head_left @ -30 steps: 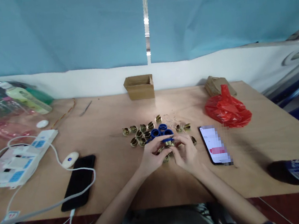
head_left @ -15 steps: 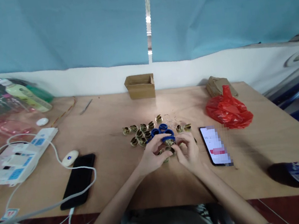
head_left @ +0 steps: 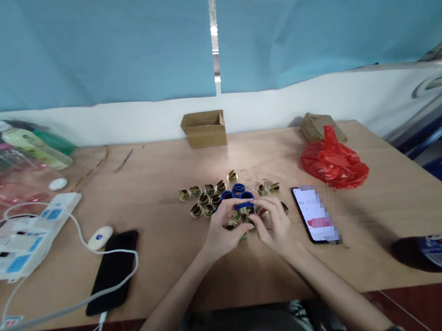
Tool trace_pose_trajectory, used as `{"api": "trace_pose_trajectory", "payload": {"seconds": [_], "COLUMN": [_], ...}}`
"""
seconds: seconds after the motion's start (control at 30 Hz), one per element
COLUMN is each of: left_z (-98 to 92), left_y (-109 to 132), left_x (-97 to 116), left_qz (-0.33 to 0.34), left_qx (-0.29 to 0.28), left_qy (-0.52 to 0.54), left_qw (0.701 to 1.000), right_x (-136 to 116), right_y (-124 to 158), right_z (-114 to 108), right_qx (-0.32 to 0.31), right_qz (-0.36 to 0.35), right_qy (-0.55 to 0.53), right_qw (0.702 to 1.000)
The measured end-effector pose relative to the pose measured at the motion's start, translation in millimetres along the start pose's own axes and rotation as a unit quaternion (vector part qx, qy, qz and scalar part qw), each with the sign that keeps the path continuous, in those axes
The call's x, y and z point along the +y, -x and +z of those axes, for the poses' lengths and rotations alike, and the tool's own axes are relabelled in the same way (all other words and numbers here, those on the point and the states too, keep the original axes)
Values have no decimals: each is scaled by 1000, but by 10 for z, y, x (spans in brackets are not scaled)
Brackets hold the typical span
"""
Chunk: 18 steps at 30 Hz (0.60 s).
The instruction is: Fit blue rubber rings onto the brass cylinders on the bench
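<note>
My left hand [head_left: 224,230] and my right hand [head_left: 273,222] meet at the middle of the table, fingers curled around one blue ring [head_left: 243,205]. The ring is seen nearly edge-on, with a brass-coloured part below it, partly covered by my fingers. Behind my fingertips lie more blue rings [head_left: 239,188]. Several round brass-coloured fittings with a raised fin [head_left: 196,210] sit in a cluster to the left. Others are to the right, such as a brass fitting [head_left: 274,188], and some lie beneath my hands, partly hidden.
An open cardboard box [head_left: 205,131] stands at the back. To the right are a lit phone [head_left: 313,216], a red plastic bag [head_left: 333,162] and a dark bottle [head_left: 441,254]. On the left, white cables cross a black phone [head_left: 112,273] and a power strip [head_left: 32,239].
The blue ring has tilted from showing its upper face to nearly edge-on, and sits slightly lower. Both hands keep their grip. The whole view has shifted a little.
</note>
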<state>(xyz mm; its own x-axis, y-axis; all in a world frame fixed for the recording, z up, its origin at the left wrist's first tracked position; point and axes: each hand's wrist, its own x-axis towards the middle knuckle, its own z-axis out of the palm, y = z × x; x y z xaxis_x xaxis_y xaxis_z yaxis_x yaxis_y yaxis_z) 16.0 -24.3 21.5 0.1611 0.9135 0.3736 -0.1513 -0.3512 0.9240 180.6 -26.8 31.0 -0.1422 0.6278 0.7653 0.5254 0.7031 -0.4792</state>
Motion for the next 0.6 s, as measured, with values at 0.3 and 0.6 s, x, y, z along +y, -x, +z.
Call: {"api": "trace_pose_trajectory", "payload": {"seconds": [0.3, 0.6], "left_z": [11, -20], "left_y": [38, 65], "left_x": [-12, -69], "left_qz": [22, 4], "left_qx": [9, 2], "left_qy": [-22, -40], "left_qw": [999, 999], "right_x": [13, 20], "right_y": [75, 32], "right_z": [60, 80], "right_qx": [20, 2], "right_qz": [13, 47], "right_qy": [-4, -26], "right_qw": [1000, 999]}}
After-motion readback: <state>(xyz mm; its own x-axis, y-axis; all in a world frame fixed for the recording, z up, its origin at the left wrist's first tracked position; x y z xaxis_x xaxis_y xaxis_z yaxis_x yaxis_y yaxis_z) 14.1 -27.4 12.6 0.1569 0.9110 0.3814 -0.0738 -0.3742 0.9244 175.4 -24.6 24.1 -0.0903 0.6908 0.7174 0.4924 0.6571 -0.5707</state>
